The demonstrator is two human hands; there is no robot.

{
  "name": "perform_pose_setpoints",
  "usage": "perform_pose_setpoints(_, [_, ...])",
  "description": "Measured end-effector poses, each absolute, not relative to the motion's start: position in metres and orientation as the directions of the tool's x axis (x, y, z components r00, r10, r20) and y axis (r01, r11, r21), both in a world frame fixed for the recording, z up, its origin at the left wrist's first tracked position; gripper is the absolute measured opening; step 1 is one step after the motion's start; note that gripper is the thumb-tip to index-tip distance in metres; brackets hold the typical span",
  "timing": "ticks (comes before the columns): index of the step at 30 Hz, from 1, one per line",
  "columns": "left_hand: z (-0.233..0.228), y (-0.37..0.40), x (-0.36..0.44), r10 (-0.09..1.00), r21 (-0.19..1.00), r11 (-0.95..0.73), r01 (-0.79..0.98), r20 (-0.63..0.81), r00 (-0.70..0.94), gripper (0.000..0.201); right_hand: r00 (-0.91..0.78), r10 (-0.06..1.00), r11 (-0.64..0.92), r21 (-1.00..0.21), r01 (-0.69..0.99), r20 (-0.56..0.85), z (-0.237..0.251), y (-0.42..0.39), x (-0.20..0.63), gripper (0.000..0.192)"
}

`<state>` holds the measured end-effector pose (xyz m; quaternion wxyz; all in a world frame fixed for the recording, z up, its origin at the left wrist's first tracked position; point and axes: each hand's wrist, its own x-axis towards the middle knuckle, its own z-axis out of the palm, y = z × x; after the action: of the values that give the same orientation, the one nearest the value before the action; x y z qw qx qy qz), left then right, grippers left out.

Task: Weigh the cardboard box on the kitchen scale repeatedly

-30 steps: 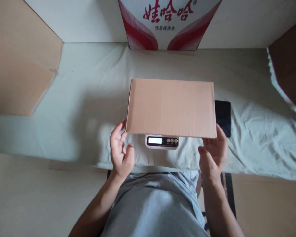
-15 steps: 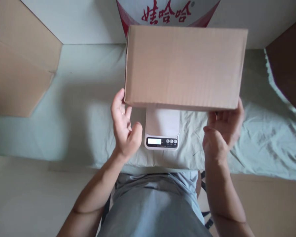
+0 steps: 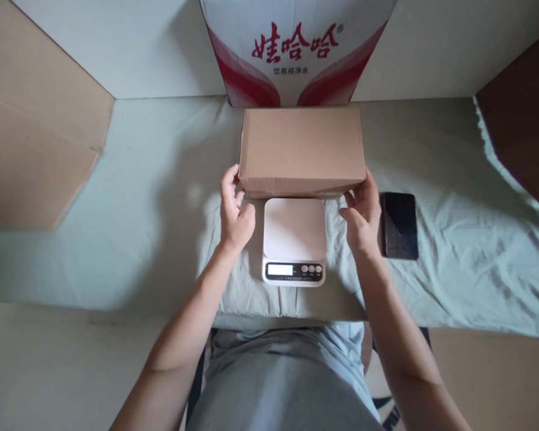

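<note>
Nearest, at 6 o'clock, the person's grey shirt (image 3: pixel 282 383) fills the bottom edge, with both forearms reaching forward over the pale green cloth (image 3: pixel 130 239). Just past it, at centre, sits the white scale (image 3: pixel 294 241), its display and buttons on the near edge and its platform bare. The left hand (image 3: pixel 236 209) is at the scale's 10 o'clock and the right hand (image 3: pixel 363 212) at its 2 o'clock; the hands are apart, each pressed to a near bottom corner of the brown box (image 3: pixel 302 149), gripping it between them. The box lies at 12 o'clock from the scale, just behind it; whether it rests on the cloth cannot be told. A dark phone (image 3: pixel 399 225) lies at 3 o'clock, just beside the right hand. Farthest, at 12 o'clock, a red-and-white carton (image 3: pixel 296 54) stands against the wall behind the box.
</note>
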<state>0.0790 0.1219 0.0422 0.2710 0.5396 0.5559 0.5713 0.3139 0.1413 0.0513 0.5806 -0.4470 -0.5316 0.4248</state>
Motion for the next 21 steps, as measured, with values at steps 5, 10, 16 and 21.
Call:
perform_pose_setpoints(5, [0.031,0.116,0.071,0.929,0.937,-0.183,0.296,0.264,-0.260,0.068,0.103,0.973,0.213,-0.976,-0.041,0.208,0.038,0.142,0.321,0.071])
perform_pose_setpoints(10, [0.004,0.110,0.057,0.924,0.959,-0.020,0.283,0.126,-0.360,0.072,0.176,0.980,0.102,-0.994,-0.027,0.095,0.023,0.140,0.331,0.072])
perform_pose_setpoints(16, [-0.013,0.112,0.051,0.899,0.973,0.067,0.220,0.037,-0.437,0.063,0.266,0.964,0.047,-0.995,-0.088,0.022,-0.005,0.141,0.340,0.067])
perform_pose_setpoints(21, [-0.009,0.112,0.050,0.900,0.950,0.082,0.301,0.059,-0.432,0.060,0.317,0.945,0.118,-0.987,-0.105,0.079,-0.019,0.145,0.342,0.068])
